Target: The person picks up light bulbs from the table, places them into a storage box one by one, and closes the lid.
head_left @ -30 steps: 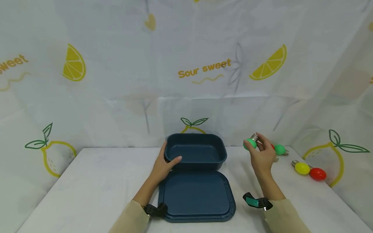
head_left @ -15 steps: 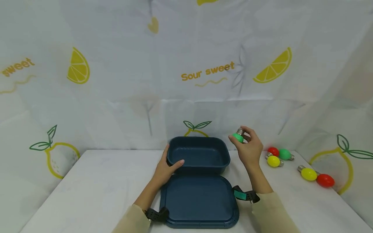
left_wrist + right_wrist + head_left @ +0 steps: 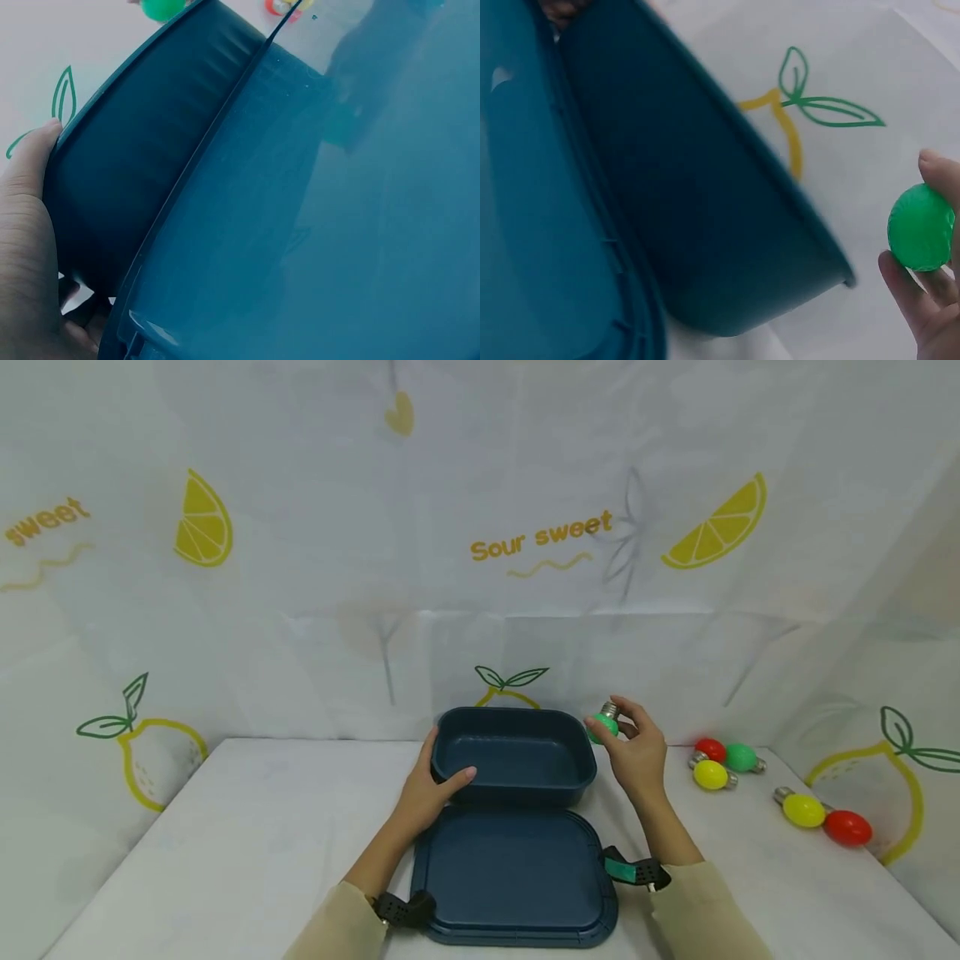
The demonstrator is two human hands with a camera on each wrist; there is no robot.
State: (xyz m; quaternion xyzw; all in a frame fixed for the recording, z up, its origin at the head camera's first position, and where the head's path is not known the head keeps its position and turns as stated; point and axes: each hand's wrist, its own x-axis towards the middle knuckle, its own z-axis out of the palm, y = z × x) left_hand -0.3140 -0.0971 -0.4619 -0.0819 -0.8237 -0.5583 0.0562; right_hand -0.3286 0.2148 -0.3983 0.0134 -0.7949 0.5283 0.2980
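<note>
My left hand grips the left end of a dark blue rectangular box, thumb at the front rim and fingers along the side. The left wrist view shows the thumb against the box wall. At the box's right rim, my right hand pinches a green light bulb between thumb and fingers, its metal screw base tipped upward. In the right wrist view the round green bulb shows beside the box's end. The part of the box floor that shows holds nothing.
A matching blue lid lies flat in front of the box. To the right rest a red bulb, a green one and a yellow one. Farther right lie another yellow bulb and red bulb. A printed cloth hangs behind.
My right hand has carried the green bulb leftward from near the other bulbs to the box's right rim, dipping slightly at the end. My left hand keeps its grip on the box.
</note>
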